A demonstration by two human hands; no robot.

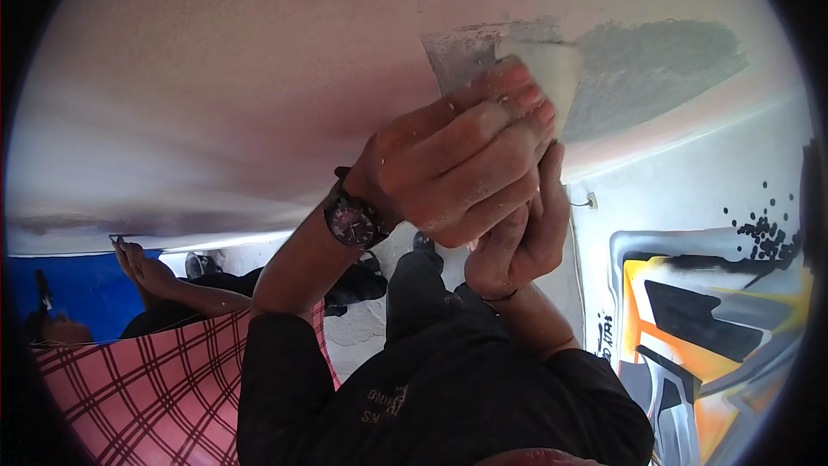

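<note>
A pale, flat, wedge-shaped scraper (556, 76) lies against a large whitish panel (259, 52), beside grey filler patches (660, 69). My left hand (466, 160), with a dark watch on its wrist, is closed, its fingertips pressed on the scraper's face. Close beneath it, my right hand (530, 237) is curled around the scraper's narrow lower end. The left hand hides part of that grip. Specks of pale dust cling to my left hand's skin.
At the left, another person's hand (142, 267) holds a thin dark tool to the same panel; a red checked cloth (147, 371) hangs nearby. A wall with painted graffiti (699, 319) and a socket with a plug (592, 200) stand at the right.
</note>
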